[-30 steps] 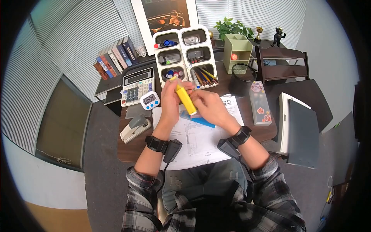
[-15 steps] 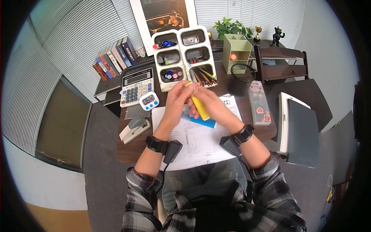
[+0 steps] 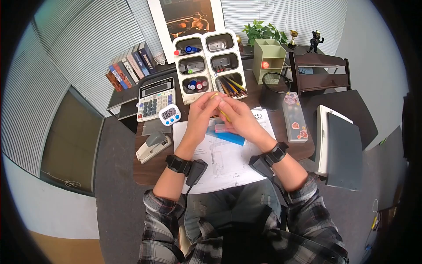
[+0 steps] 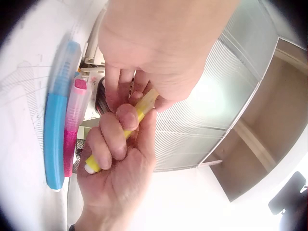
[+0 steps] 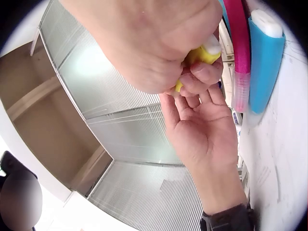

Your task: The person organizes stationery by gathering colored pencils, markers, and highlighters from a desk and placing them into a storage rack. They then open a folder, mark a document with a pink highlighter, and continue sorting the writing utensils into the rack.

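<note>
Over the paper, both hands hold a yellow highlighter [image 4: 92, 162] between them. My right hand [image 3: 243, 119] curls its fingers round the body, hiding most of it in the head view. Thumb and fingers of my left hand [image 3: 200, 113] pinch the pale yellow cap [image 4: 150, 99] at the far end. Just below the hands, a blue highlighter [image 3: 231, 138] and a pink highlighter [image 3: 222, 128] lie side by side on the printed paper [image 3: 220, 169].
A white organizer [image 3: 206, 66] with pens and pencils stands behind the hands. Leftward are a calculator [image 3: 156, 100], a timer [image 3: 169, 115] and a stapler [image 3: 154, 148]. A black mesh cup [image 3: 274, 94] and a stickered pencil case [image 3: 295, 118] stand to the right.
The right hand has closed round the yellow highlighter's body, covering it. Both hands have shifted slightly right, and the left fingers have moved in round the cap.
</note>
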Available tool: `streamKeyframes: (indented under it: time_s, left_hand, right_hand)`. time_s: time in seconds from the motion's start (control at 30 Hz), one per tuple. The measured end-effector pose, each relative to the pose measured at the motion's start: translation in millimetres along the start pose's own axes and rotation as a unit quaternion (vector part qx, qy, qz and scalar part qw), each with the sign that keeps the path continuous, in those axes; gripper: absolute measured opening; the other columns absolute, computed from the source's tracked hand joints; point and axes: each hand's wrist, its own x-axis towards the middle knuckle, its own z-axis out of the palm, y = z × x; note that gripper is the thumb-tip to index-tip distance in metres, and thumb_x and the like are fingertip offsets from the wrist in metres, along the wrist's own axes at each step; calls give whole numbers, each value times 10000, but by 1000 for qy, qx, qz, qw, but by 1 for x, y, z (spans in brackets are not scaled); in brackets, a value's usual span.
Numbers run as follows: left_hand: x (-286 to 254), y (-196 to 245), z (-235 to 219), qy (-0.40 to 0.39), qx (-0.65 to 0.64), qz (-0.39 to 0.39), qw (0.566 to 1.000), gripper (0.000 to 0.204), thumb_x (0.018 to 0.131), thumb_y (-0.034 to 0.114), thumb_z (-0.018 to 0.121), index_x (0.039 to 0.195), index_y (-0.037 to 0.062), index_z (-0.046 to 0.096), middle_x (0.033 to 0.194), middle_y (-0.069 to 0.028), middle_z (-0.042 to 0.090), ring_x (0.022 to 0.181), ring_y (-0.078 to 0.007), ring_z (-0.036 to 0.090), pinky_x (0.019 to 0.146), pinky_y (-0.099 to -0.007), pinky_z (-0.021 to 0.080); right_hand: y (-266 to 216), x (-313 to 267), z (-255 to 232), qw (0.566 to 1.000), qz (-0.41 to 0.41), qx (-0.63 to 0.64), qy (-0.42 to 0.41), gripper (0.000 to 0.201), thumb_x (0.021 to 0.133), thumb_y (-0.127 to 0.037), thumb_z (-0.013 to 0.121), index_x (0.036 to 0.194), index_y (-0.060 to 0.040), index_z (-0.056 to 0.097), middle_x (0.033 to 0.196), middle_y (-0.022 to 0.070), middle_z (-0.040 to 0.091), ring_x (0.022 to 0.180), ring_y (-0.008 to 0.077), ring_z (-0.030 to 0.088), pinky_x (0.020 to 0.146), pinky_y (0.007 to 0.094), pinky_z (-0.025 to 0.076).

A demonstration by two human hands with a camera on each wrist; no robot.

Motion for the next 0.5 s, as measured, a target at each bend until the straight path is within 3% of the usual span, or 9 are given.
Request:
streamKeyframes:
  time_s: [0.17,0.33,0.47,0.5]
  left_hand:
    - [1,-2,-1,-3,6,-4,1000,324,1016,236,564,1176,-41,621,988,-98,677,782,-140,648,723,-278,547]
    - [1,2,3,13,11,10,1000,333,1024,257,548,1172,-32,623,1033,-112,674,826,-146,654,749,-280,550]
    - [0,2,-2,0,-6,-6,1000,339,1023,272,547,1164,-26,628,995,-91,665,734,-127,615,692,-260,518]
    - [0,3,-3,-8,-15,-21,1000,338,1021,274,550,1157,-24,633,964,-77,661,692,-115,590,664,-248,499]
  right_hand:
    - [3,1,-3,999,-4,-31,7,358,1032,-319,522,1124,0,655,712,-11,550,602,67,492,541,253,431]
    - [1,0,0,998,-21,-48,23,337,1024,-322,542,1027,-5,655,703,-17,535,599,66,467,536,248,410]
    - [-2,1,3,1000,-22,-5,9,359,1036,-350,494,1065,-18,629,718,4,557,569,78,473,523,244,408]
    - [-7,-1,2,998,25,53,-15,391,1044,-375,447,1096,-24,610,734,22,575,557,90,481,518,241,409]
